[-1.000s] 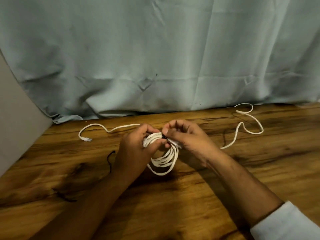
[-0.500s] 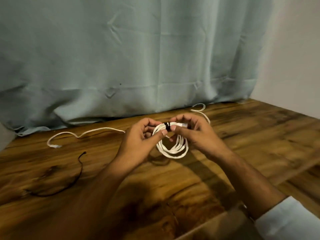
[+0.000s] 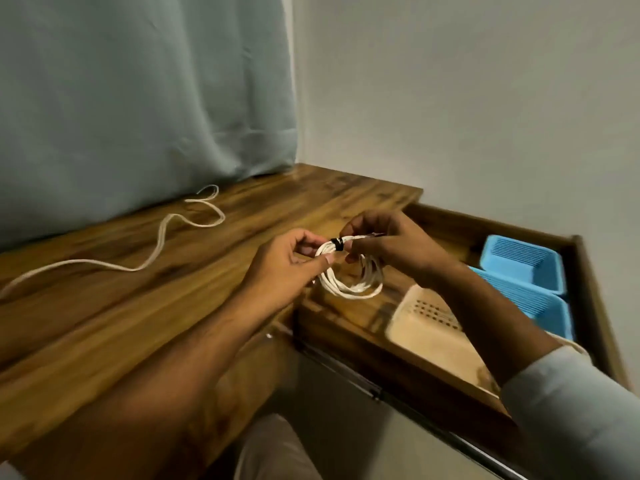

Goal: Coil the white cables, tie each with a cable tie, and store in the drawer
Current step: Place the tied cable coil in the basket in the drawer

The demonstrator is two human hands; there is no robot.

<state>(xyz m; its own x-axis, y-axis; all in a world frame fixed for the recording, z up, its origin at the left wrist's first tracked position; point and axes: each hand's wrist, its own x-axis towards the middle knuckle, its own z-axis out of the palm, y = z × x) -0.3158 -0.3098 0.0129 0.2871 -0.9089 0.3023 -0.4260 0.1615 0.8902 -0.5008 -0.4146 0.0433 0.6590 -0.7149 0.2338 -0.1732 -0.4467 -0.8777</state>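
Coiled cable [image 3: 350,289], white, is held up in the air by both hands over the worktop's [image 3: 173,306] right edge, where the open drawer [image 3: 485,233] starts; the lower loops hang free and touch nothing. A black cable tie [image 3: 337,244] wraps the top of the bundle. Left grip [image 3: 287,268] is clenched on the coiled cable just left of the tie, with the thumb pressed against the strands. Right grip [image 3: 391,249] has its fingers curled round the strands just right of the tie; I can't tell if it also pinches the tie's tail. A second white cable [image 3: 162,237] lies loose and uncoiled on the worktop, well left of the hands, snaking toward the curtain [image 3: 138,98] with a loop at its far end. There is bare wood between that cable and the hands. The worktop's right end stops just short of the plain wall [image 3: 450,98], and the drawer sticks out past the worktop's edge. Inside the drawer a beige basket [image 3: 429,329] with a perforated floor sits partly under the right forearm, with two blue baskets [image 3: 523,265] beyond it, touching each other near the far side. A strip of the drawer's wooden bottom shows below the coiled cable, left of the beige basket. A white sleeve [image 3: 571,410] covers the right forearm low in view, and the left forearm crosses the worktop's front edge
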